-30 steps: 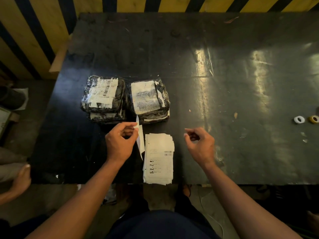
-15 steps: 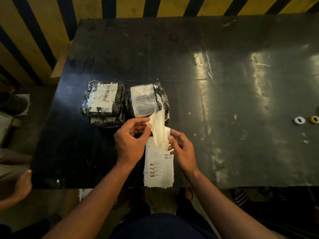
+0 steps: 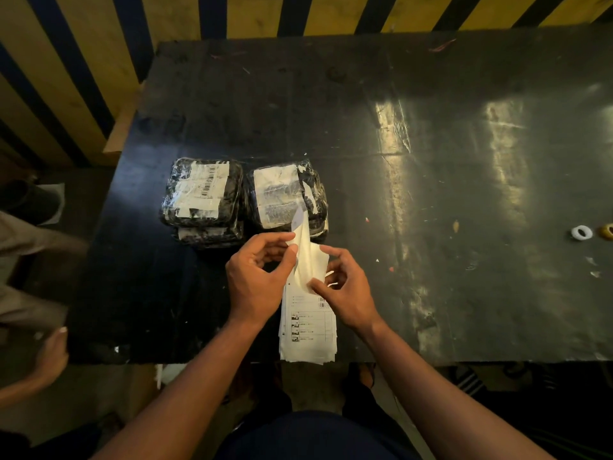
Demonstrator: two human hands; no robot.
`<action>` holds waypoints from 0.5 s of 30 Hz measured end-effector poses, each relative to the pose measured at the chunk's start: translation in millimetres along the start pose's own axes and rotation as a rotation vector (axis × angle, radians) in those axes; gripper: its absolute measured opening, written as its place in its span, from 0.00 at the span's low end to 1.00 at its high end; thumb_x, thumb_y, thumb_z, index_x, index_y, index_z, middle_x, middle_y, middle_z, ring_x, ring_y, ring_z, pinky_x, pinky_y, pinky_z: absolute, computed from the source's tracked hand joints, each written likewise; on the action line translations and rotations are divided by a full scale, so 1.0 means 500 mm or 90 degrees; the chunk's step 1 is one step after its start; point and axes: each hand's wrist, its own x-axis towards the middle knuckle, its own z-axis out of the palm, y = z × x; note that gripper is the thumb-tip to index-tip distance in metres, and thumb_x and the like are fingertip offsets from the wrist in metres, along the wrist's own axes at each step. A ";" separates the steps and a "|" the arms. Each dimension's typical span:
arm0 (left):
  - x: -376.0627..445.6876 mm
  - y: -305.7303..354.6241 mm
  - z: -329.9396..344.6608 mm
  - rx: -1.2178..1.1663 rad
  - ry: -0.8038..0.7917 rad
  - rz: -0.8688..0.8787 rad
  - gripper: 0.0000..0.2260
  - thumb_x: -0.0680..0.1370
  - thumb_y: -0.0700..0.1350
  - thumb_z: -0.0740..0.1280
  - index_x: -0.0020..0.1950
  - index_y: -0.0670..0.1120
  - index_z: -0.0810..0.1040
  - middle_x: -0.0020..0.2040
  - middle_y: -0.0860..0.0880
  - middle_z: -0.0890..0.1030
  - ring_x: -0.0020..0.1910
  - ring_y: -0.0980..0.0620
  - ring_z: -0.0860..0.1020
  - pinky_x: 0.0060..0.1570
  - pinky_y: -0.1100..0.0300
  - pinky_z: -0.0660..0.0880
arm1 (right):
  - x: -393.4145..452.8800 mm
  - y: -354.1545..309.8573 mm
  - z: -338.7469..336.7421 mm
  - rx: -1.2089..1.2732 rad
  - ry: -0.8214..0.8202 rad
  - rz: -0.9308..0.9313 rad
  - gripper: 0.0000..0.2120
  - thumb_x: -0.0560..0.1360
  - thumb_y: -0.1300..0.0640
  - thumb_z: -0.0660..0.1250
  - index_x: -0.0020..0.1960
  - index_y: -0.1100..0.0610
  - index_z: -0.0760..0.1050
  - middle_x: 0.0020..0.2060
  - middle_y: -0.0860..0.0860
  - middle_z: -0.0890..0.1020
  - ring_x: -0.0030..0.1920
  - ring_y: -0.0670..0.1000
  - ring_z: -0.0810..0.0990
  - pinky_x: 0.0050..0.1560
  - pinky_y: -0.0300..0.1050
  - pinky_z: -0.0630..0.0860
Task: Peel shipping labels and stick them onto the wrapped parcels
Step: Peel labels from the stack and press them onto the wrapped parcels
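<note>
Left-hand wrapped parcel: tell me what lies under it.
Under the left parcel sits a second wrapped parcel; only its near edge shows, with a strip of white label. The rest is covered, and whether anything lies between that one and the black table is hidden.

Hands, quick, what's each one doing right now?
Left hand: pinching the top of the white label sheet.
Right hand: pinching the same sheet lower down.

White label between left hand and right hand, above label stack, near wrapped parcels.
</note>
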 end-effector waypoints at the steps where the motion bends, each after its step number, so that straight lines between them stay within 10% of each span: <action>1: 0.002 0.001 -0.001 -0.003 -0.002 -0.001 0.09 0.76 0.38 0.76 0.56 0.45 0.85 0.49 0.52 0.87 0.46 0.54 0.86 0.46 0.64 0.82 | -0.001 -0.004 0.002 -0.023 0.016 -0.017 0.31 0.71 0.55 0.79 0.70 0.46 0.72 0.54 0.51 0.79 0.47 0.48 0.81 0.45 0.40 0.80; 6: 0.008 0.003 -0.007 -0.005 -0.008 -0.007 0.10 0.76 0.38 0.76 0.56 0.45 0.85 0.50 0.52 0.87 0.47 0.55 0.86 0.47 0.64 0.82 | -0.002 -0.033 0.007 -0.210 0.172 -0.088 0.36 0.69 0.49 0.79 0.74 0.45 0.69 0.60 0.46 0.70 0.58 0.47 0.75 0.53 0.43 0.79; 15: 0.017 -0.006 -0.011 -0.015 -0.020 -0.008 0.10 0.76 0.38 0.77 0.56 0.44 0.85 0.49 0.52 0.87 0.46 0.54 0.86 0.47 0.65 0.81 | -0.001 -0.083 0.004 -0.053 0.077 -0.153 0.23 0.79 0.58 0.72 0.72 0.47 0.76 0.31 0.48 0.81 0.31 0.45 0.79 0.41 0.35 0.76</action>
